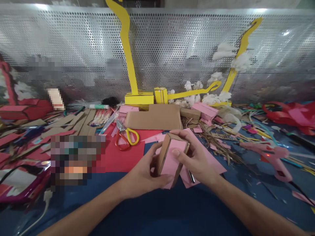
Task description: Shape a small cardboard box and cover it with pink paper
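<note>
Between my two hands is a small cardboard box (173, 154) with pink paper on its upper face, tilted above the table. My left hand (150, 170) wraps its left side, with the thumb on the lower end of the pink paper. My right hand (197, 157) grips the right side, its thumb pressing on the pink face. Beneath the right hand lies a pink paper sheet (214, 167), and a dark pen-like stick (191, 177) shows on it. Left of the box, scissors (126, 136) with red and yellow handles rest on a red sheet (120, 160).
A pink glue gun (270, 155) with a lit red light lies at the right. Behind stand a brown cardboard piece (155, 118) and yellow paper shapes (129, 59) against a perforated metal panel (172, 39). Cardboard strips (66, 123) and scraps lie left; a white cable (40, 213) crosses the front left.
</note>
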`<state>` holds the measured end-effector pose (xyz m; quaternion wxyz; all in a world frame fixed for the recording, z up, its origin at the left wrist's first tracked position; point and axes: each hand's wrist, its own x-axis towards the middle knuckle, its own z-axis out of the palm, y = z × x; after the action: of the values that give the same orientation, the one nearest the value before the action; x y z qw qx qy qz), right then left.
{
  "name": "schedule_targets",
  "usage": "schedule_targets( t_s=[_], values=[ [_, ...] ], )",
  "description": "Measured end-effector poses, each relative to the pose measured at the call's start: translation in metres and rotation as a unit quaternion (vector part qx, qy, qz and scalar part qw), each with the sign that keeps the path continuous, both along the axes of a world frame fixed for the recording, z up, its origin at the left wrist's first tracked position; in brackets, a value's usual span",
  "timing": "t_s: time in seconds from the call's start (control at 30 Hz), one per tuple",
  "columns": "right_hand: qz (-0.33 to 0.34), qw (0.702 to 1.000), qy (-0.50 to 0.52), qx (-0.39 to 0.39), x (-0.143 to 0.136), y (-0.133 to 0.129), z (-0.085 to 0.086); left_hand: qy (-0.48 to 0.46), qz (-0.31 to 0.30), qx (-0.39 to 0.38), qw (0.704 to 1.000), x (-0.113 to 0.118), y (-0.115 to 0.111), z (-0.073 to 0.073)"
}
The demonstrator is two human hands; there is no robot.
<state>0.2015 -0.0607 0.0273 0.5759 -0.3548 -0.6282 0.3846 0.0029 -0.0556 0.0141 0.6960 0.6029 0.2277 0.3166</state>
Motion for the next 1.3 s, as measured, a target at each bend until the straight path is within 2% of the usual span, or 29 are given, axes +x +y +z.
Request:
schedule_targets(
  t_s=[0.17,0.27,0.43,0.53,0.63,0.7,0.8,0.9,1.0,1.1,1.17,1.3],
  values=[
    [-0.044,0.999,0.005,0.028,0.005,0.008,-0.003,0.070,0.132,0.048,0.988,-0.009,0.010,0.004],
    [-0.038,0.999,0.030,0.022,0.007,0.011,-0.005,0.059,0.175,0.053,0.981,-0.013,0.016,0.005],
    [-0.027,0.999,0.027,0.026,0.008,0.010,-0.005,-0.004,0.149,-0.026,0.988,-0.015,0.018,0.008],
    [-0.060,0.997,0.032,0.046,0.009,0.011,-0.007,-0.057,0.094,-0.116,0.987,-0.016,0.019,0.009],
    [-0.094,0.993,0.020,0.064,0.011,0.014,-0.010,-0.057,0.025,-0.205,0.977,-0.016,0.020,0.009],
    [-0.121,0.990,0.001,0.073,0.012,0.016,-0.012,-0.058,0.011,-0.231,0.971,-0.016,0.020,0.010],
    [-0.144,0.986,-0.023,0.081,0.015,0.020,-0.014,-0.077,0.020,-0.224,0.971,-0.015,0.018,0.013],
    [-0.135,0.988,-0.022,0.073,0.019,0.022,-0.012,-0.084,0.054,-0.209,0.973,-0.015,0.017,0.015],
    [-0.109,0.992,0.049,0.033,0.020,0.022,-0.007,-0.089,0.092,-0.192,0.973,-0.014,0.018,0.013],
    [-0.045,0.987,0.150,-0.040,0.019,0.023,-0.003,-0.098,0.099,-0.182,0.973,-0.014,0.019,0.007],
    [-0.022,0.980,0.182,-0.073,0.018,0.025,-0.002,-0.100,0.097,-0.184,0.973,-0.013,0.020,0.003],
    [-0.064,0.977,0.187,-0.080,0.016,0.026,-0.009,-0.111,0.086,-0.175,0.974,-0.010,0.021,0.000]
  ],
)
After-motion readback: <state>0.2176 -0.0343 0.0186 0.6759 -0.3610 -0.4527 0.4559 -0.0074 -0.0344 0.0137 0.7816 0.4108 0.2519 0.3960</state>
